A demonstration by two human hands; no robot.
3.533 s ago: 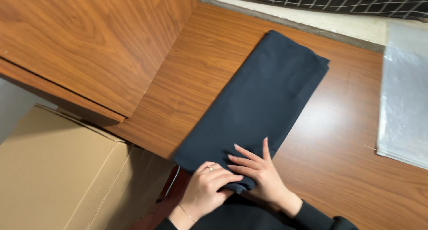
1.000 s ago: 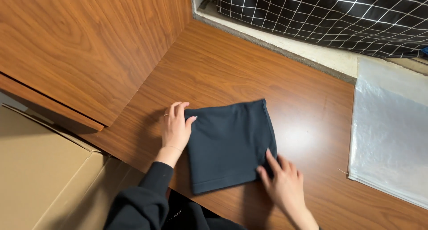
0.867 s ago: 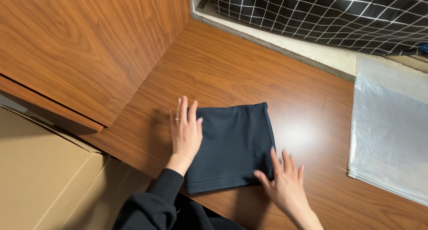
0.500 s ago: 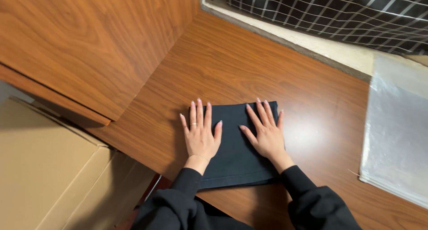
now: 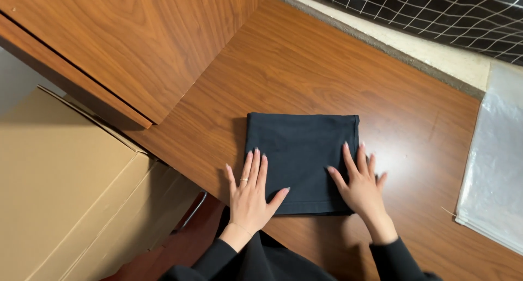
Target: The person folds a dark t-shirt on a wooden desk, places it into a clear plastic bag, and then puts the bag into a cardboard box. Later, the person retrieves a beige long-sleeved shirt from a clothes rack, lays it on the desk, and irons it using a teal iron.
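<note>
Hands (image 5: 250, 196) slid outward on folded cloth (image 5: 299, 161)

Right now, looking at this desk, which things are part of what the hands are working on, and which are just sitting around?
In hand:
- folded black cloth, flat on the wooden table
- left hand, flat on its near left edge
- right hand, flat on its near right corner

Lying about:
- clear plastic bag, at the right
- cardboard box, at the left
- black grid-patterned fabric, at the far edge
</note>
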